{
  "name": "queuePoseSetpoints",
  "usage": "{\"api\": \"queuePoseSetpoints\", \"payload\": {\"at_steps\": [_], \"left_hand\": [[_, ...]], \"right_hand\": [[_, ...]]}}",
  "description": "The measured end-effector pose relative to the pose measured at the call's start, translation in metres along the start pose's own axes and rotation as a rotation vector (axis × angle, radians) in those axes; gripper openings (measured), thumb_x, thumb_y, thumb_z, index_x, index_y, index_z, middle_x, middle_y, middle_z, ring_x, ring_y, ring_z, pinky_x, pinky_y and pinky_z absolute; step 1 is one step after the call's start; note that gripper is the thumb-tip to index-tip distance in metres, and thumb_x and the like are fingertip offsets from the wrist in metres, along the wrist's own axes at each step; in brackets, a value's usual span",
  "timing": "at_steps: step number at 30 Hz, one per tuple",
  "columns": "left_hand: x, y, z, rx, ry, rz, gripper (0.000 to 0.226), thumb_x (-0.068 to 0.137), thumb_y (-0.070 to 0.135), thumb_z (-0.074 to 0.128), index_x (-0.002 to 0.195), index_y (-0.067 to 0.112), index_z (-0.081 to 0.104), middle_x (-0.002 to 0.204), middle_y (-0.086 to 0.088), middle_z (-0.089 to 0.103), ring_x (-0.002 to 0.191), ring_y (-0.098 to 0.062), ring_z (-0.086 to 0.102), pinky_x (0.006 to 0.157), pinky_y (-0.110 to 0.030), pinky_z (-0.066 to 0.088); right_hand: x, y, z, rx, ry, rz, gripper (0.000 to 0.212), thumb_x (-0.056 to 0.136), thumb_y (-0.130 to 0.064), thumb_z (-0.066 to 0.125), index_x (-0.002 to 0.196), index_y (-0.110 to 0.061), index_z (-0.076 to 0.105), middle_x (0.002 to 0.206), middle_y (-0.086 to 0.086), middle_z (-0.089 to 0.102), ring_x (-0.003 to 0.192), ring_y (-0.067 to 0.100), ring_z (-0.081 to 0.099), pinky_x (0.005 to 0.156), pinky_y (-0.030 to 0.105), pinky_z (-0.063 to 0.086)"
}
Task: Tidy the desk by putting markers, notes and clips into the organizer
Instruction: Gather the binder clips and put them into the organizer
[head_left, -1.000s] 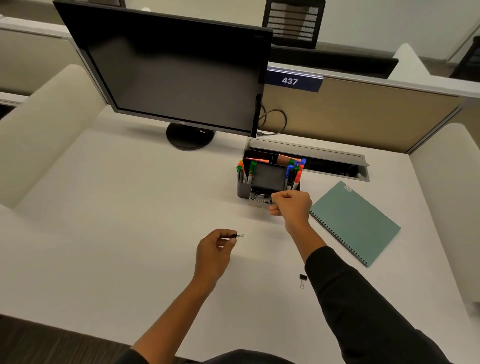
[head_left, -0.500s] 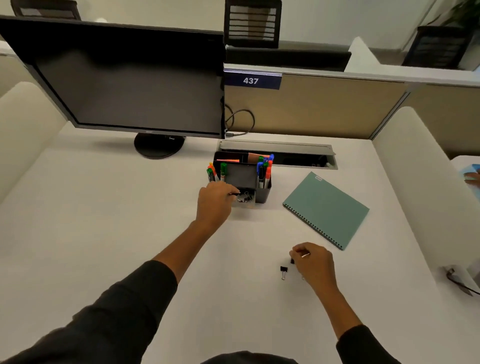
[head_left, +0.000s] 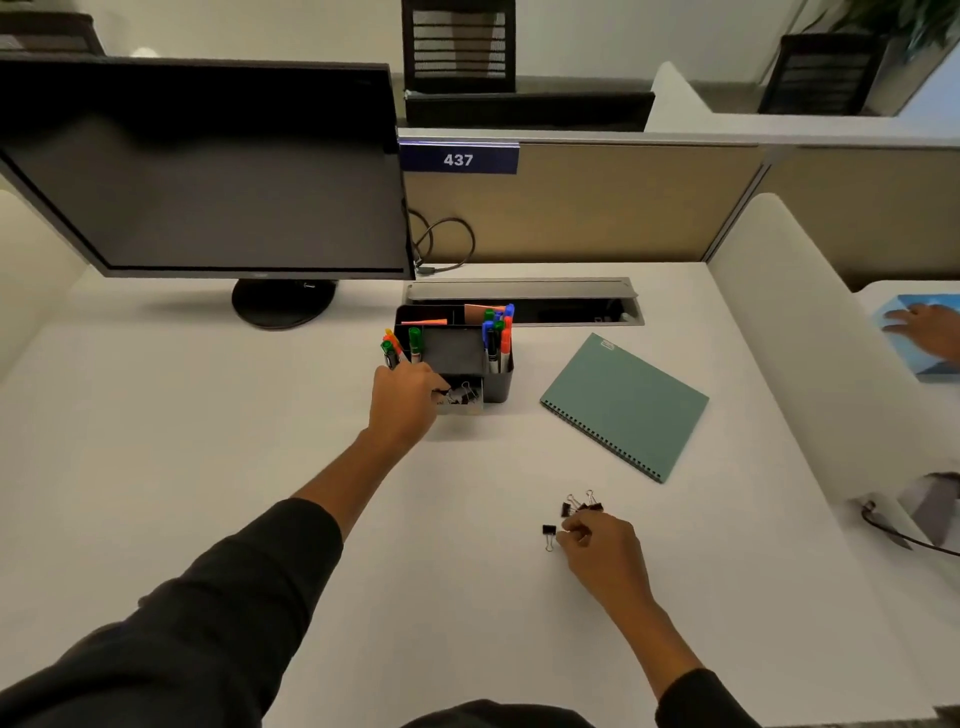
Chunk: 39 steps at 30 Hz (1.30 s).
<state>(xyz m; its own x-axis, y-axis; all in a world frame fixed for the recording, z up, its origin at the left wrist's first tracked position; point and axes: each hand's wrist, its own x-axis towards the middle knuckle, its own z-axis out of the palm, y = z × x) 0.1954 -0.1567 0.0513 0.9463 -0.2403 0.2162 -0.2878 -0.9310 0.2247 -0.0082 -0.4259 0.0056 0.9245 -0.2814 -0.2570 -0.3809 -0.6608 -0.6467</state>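
Observation:
A black desk organizer (head_left: 496, 382) stands mid-desk with coloured markers (head_left: 496, 338) upright in its side cups and orange notes (head_left: 480, 313) in the back slots. Its small front drawer (head_left: 464, 399) is pulled out and holds several binder clips. My left hand (head_left: 408, 402) reaches to that drawer, thumb and fingertips pinched over it on a black binder clip. Nearer me, my right hand (head_left: 600, 545) rests on the desk with curled fingers, gripping binder clips (head_left: 582, 506) that stick out beyond its knuckles. One more clip (head_left: 549, 534) lies beside its fingertips.
A dark monitor (head_left: 208, 197) on a round stand fills the back left. A teal spiral notebook (head_left: 626, 405) lies right of the organizer, and an open cable tray (head_left: 524, 291) sits behind it. Padded partitions flank the desk; another person's hand (head_left: 930, 327) shows beyond the right one.
My left hand carried a clip from mid-desk up to the organizer drawer. My right hand left the drawer, came down to the loose clips near me and picked some up.

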Motion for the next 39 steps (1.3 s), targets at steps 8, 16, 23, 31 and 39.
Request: {"api": "queuePoseSetpoints", "payload": {"at_steps": [8,16,23,31,39], "left_hand": [[-0.009,0.000,-0.003,-0.126,0.129,-0.030,0.013,0.090,0.011,0.076,0.094,0.021,0.083,0.094,0.001,0.078,0.088,-0.023,0.070,0.069,-0.032,0.031],[-0.065,0.020,0.002,-0.307,0.247,-0.026,0.009,0.094,0.020,0.071,0.101,0.025,0.075,0.096,0.011,0.074,0.066,-0.009,0.059,0.063,-0.039,0.043],[-0.140,0.037,0.018,-0.415,0.177,-0.074,0.008,0.092,0.023,0.074,0.095,0.030,0.071,0.093,0.017,0.071,0.053,-0.004,0.053,0.064,-0.040,0.044],[-0.193,0.040,0.025,-0.465,0.089,-0.100,0.009,0.092,0.027,0.074,0.100,0.031,0.071,0.095,0.019,0.070,0.056,-0.006,0.056,0.067,-0.036,0.047],[-0.218,0.066,0.033,-0.482,-0.090,-0.059,0.017,0.098,0.038,0.064,0.110,0.032,0.076,0.108,0.018,0.074,0.079,-0.004,0.065,0.083,-0.017,0.045]], "right_hand": [[-0.001,-0.012,0.023,-0.096,0.002,-0.052,0.027,0.093,-0.024,0.074,0.117,-0.014,0.072,0.107,0.001,0.072,0.093,0.016,0.068,0.085,0.023,0.053],[0.007,-0.018,0.038,-0.328,-0.005,-0.189,0.011,0.091,-0.005,0.070,0.080,-0.006,0.072,0.088,0.006,0.062,0.066,0.021,0.063,0.058,0.023,0.044],[0.011,-0.029,0.039,-0.351,-0.036,-0.206,0.008,0.084,-0.001,0.064,0.079,-0.006,0.068,0.082,0.004,0.058,0.066,0.016,0.052,0.053,0.017,0.036],[0.043,-0.102,0.013,-0.031,-0.068,-0.186,0.023,0.080,-0.007,0.072,0.098,-0.016,0.081,0.095,-0.005,0.070,0.081,0.009,0.064,0.071,0.010,0.045],[0.094,-0.193,0.000,0.183,-0.037,-0.312,0.014,0.086,-0.009,0.076,0.097,-0.014,0.082,0.083,-0.011,0.071,0.080,0.007,0.070,0.079,0.025,0.059]]}}
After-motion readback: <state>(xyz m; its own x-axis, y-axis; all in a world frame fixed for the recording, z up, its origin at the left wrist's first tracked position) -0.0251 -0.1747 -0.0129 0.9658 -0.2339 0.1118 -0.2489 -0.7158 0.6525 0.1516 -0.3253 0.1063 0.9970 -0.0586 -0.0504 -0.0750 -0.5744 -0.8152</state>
